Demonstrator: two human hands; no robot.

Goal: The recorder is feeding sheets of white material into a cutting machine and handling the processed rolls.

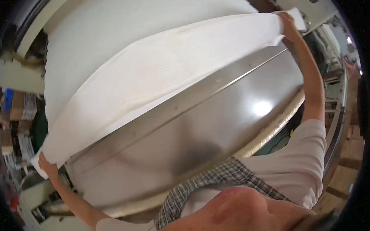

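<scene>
A wide band of white sheet material (163,63), folded or layered, stretches between my two hands over a shiny metal plate (185,136). At the lower left, my left hand (48,164) is closed around one end of it. Far up at the right, my right hand (287,25) grips the opposite end, with a white flap sticking out past the fingers. Behind the band, a broad white sheet (141,19) spreads toward the far side. Whether the band and this sheet are one piece, I cannot tell.
A pale, padded-looking edge (275,126) runs along the plate's near side, close to my body. Cardboard boxes (17,107) are stacked at the left. Beige machine parts (22,74) stand at the left, and more boxes (351,150) line the right.
</scene>
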